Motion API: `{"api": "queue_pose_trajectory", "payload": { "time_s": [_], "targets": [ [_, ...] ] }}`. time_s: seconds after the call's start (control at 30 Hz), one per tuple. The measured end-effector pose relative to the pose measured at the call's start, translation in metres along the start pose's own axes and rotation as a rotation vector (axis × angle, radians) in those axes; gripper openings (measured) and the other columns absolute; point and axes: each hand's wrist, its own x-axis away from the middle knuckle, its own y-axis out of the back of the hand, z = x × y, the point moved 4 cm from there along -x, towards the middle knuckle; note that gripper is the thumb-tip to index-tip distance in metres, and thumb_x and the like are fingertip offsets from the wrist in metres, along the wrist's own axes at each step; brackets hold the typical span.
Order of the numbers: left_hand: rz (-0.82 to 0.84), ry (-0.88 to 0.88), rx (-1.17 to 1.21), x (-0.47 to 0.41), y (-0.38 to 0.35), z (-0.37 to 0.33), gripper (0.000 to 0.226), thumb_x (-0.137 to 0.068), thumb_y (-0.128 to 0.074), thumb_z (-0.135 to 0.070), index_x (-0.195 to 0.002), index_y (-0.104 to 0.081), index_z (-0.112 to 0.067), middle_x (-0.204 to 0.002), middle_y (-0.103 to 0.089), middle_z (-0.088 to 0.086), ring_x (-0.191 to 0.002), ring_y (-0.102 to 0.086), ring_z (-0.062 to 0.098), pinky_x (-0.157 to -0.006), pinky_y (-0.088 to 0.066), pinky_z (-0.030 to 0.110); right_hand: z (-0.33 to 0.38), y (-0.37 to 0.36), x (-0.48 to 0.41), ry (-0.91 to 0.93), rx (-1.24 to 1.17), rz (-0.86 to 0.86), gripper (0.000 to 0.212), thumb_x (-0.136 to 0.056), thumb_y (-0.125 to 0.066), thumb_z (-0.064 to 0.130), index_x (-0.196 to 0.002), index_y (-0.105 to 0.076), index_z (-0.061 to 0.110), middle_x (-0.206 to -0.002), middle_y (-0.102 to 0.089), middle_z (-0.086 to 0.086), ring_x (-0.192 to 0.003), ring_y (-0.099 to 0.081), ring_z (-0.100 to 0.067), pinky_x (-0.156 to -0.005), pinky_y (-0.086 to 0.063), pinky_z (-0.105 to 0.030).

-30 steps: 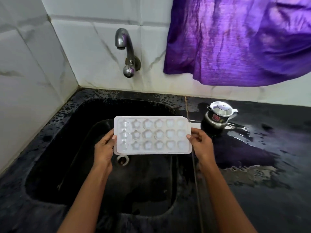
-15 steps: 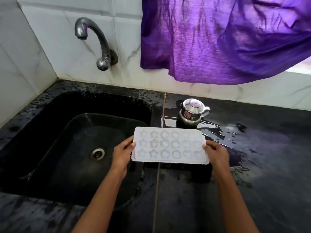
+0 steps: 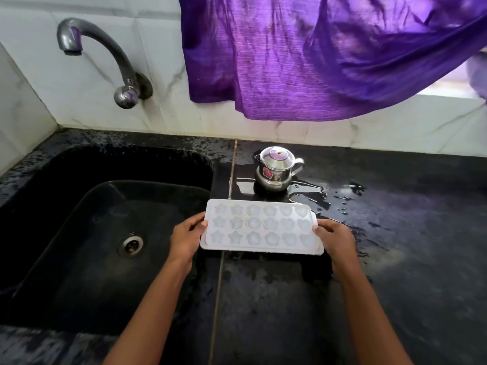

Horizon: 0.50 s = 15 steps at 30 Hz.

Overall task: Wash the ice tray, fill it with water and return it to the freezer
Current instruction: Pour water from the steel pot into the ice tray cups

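Both hands are on the ice tray (image 3: 261, 227). The left hand (image 3: 185, 239) curls round one short end with its thumb on the rim, the right hand (image 3: 334, 238) grips the opposite end, and the tray sits level between them. It's lifted above the wet bench (image 3: 395, 272), casting a shadow underneath, and it's not over the basin. The sink (image 3: 79, 206) lies out beyond the left hand with its drain showing, and the tap (image 3: 105, 56) above it isn't running. Ahead of the hands, just past the tray's far edge, a small steel pot (image 3: 276, 167) stands in a puddle, with a purple cloth (image 3: 316, 61) hanging higher up. The star and flower cells look pale and glossy, so I'd call them rinsed and probably filled, though the water level is hard to read. By my reckoning, washing and filling are done. What's left is a steady carry to the freezer, which is nowhere in view.
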Motion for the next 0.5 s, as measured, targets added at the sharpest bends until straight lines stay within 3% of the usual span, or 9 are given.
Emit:
{"api": "queue_pose_trajectory", "payload": {
  "time_s": [0.07,0.17,0.23,0.4,0.5],
  "targets": [
    [-0.008,-0.011,-0.070,-0.001,0.001,-0.002,0.025,-0.092,-0.057,-0.011,-0.116,-0.064,-0.012,-0.113,-0.067,0.008,-0.100,-0.063,0.021,-0.090,-0.049,0.035,0.002,0.001,-0.001,0.009,0.061,0.004,0.023,-0.088,-0.059,0.011,-0.109,-0.069,0.008,-0.102,-0.070,-0.009,-0.091,-0.060,-0.021,-0.079,-0.042,-0.026],
    [-0.151,-0.106,-0.290,-0.005,0.005,-0.013,0.027,-0.092,-0.055,-0.017,-0.118,-0.062,-0.015,-0.118,-0.061,0.006,-0.106,-0.058,0.020,-0.093,-0.046,0.033,0.015,0.008,-0.004,0.084,0.118,-0.087,0.028,-0.090,-0.058,0.017,-0.115,-0.064,0.007,-0.108,-0.067,-0.012,-0.098,-0.059,-0.024,-0.084,-0.040,-0.028],
    [-0.188,-0.226,-0.344,-0.009,-0.002,-0.028,0.028,-0.092,-0.055,-0.018,-0.119,-0.062,-0.013,-0.118,-0.059,0.009,-0.107,-0.057,0.022,-0.095,-0.045,0.036,0.029,0.011,-0.009,0.151,0.049,-0.113,0.027,-0.092,-0.056,0.018,-0.115,-0.062,0.007,-0.104,-0.064,-0.009,-0.090,-0.057,-0.020,-0.080,-0.040,-0.027],
    [0.002,-0.393,-0.347,-0.024,-0.057,-0.065,0.036,-0.090,-0.060,-0.014,-0.125,-0.057,-0.009,-0.124,-0.054,0.010,-0.112,-0.054,0.023,-0.098,-0.044,0.035,0.056,-0.009,-0.030,0.089,-0.470,0.123,0.024,-0.094,-0.054,0.020,-0.116,-0.057,0.010,-0.099,-0.062,-0.003,-0.092,-0.057,-0.016,-0.075,-0.046,-0.023],
    [0.182,-0.358,-0.367,-0.040,-0.095,-0.071,0.057,-0.086,-0.066,-0.023,-0.137,-0.044,-0.011,-0.137,-0.046,0.009,-0.128,-0.043,0.022,-0.106,-0.037,0.042,0.064,-0.025,-0.049,0.060,-0.544,0.202,0.040,-0.094,-0.054,0.023,-0.131,-0.047,0.010,-0.111,-0.059,-0.002,-0.099,-0.056,-0.012,-0.087,-0.046,-0.025]
  ]
}}
